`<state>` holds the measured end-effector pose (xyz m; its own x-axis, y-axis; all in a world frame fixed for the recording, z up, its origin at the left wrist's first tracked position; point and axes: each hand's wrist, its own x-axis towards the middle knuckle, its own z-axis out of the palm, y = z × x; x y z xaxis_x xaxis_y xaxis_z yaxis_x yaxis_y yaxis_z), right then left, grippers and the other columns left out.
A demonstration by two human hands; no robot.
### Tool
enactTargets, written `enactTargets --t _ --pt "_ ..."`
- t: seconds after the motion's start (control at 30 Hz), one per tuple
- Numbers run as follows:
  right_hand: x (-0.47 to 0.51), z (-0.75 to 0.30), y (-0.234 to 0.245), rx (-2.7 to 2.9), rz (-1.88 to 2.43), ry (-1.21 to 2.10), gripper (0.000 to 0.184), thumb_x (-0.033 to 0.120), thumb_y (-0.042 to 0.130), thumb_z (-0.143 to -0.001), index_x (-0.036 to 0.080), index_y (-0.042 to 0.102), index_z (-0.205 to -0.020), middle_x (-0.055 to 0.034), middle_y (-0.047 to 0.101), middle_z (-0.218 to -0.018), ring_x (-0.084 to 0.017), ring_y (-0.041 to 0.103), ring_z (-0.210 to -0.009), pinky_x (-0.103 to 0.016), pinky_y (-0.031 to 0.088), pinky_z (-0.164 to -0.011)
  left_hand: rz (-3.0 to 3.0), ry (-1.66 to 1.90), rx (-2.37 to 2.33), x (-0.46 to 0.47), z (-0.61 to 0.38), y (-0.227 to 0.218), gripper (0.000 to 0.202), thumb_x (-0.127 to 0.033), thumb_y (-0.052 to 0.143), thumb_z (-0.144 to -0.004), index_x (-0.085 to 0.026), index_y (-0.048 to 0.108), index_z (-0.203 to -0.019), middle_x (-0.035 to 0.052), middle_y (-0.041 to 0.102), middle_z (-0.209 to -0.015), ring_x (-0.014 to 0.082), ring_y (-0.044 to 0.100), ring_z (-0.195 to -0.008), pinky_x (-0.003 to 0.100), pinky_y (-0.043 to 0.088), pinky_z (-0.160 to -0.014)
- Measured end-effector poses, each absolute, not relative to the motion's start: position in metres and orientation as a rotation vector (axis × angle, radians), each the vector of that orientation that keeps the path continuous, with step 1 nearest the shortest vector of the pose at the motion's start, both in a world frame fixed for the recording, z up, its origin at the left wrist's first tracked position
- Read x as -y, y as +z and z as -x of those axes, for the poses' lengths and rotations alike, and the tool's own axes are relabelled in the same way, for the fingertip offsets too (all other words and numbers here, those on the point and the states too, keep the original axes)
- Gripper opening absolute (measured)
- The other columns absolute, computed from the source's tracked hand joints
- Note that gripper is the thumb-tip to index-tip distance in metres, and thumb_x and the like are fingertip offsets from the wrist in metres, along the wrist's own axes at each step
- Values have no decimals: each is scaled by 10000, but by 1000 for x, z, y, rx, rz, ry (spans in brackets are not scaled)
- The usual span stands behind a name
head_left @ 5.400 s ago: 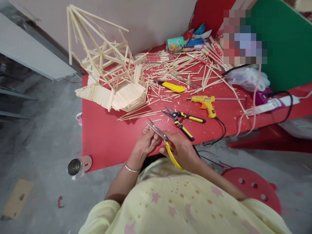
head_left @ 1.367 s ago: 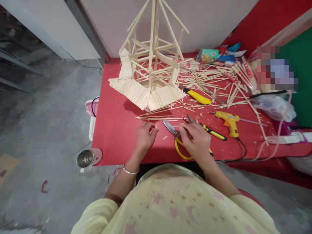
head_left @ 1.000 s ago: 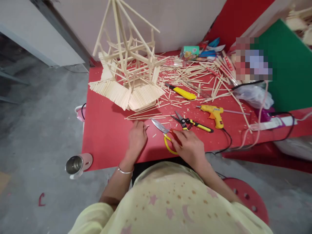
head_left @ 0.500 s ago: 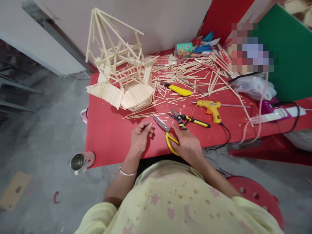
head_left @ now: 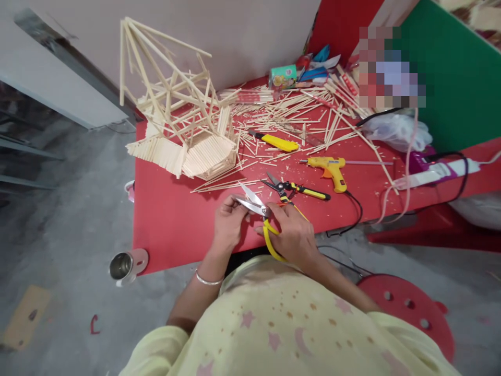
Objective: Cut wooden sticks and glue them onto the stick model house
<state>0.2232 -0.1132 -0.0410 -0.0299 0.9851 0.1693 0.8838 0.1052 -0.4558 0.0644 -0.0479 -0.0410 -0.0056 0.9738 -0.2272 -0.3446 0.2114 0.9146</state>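
My right hand (head_left: 293, 230) is closed around the yellow handles of a pair of scissors (head_left: 253, 202). Their blades are spread apart and point left, with the lower blade over the fingertips of my left hand (head_left: 229, 222). That hand is closed in a pinch. The short piece of wooden stick in its fingertips is mostly hidden by the blade now. Just beyond my right hand lie pruning shears (head_left: 307, 192) with black and yellow handles. A structure of wooden sticks (head_left: 172, 99) stands at the back left of the red table (head_left: 168, 219).
Loose wooden sticks (head_left: 277, 112) are strewn across the back. A yellow utility knife (head_left: 279, 142) and a yellow glue gun (head_left: 332, 171), with its cord, lie right of centre. A metal mug (head_left: 127, 265) sits at the front left corner. A red stool (head_left: 407, 313) stands lower right.
The scissors have opened, and their blades have swung left onto my left fingertips. My two hands are closer together. The whole view has shifted slightly.
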Motion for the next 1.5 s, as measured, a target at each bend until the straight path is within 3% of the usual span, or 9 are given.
enactTargets --t 0.13,0.37,0.67,0.97,1.5 --pt "113 -224 -41 1946 1809 318 527 530 576 -960 219 605 -1385 -87 666 -1044 -204 625 -837 -295 394 -670 -852 1235 -1146 49 -61 -41 224 -291 851 -720 -174 734 -870 -7 676 -665 105 605 -572 198 462 -513" --pt "111 -224 -41 1934 1815 301 533 551 584 -952 228 609 -1376 -80 668 -1048 -200 623 -832 -295 384 -671 -918 1207 -1217 52 -62 -44 114 -265 813 -748 -178 792 -819 8 714 -674 111 613 -587 208 466 -538" --pt "109 -221 -41 1933 1836 329 504 558 617 -928 248 635 -1325 -64 652 -992 -191 609 -818 -289 364 -661 -1080 1169 -1316 54 -57 -41 110 -279 754 -800 -184 804 -824 17 725 -708 123 606 -603 231 484 -572" --pt "112 -218 -43 2014 1799 395 510 519 585 -958 194 602 -1351 -84 688 -930 -214 640 -820 -298 375 -655 -1329 1179 -1409 58 -60 -33 143 -186 676 -833 -202 759 -718 20 700 -729 152 641 -663 243 508 -613" --pt "111 -214 -66 2050 1803 419 494 509 545 -976 177 611 -1337 -96 722 -951 -226 676 -846 -295 366 -644 -1033 1204 -1406 60 -60 -44 63 -205 723 -772 -154 758 -762 10 706 -625 119 636 -535 220 524 -552"
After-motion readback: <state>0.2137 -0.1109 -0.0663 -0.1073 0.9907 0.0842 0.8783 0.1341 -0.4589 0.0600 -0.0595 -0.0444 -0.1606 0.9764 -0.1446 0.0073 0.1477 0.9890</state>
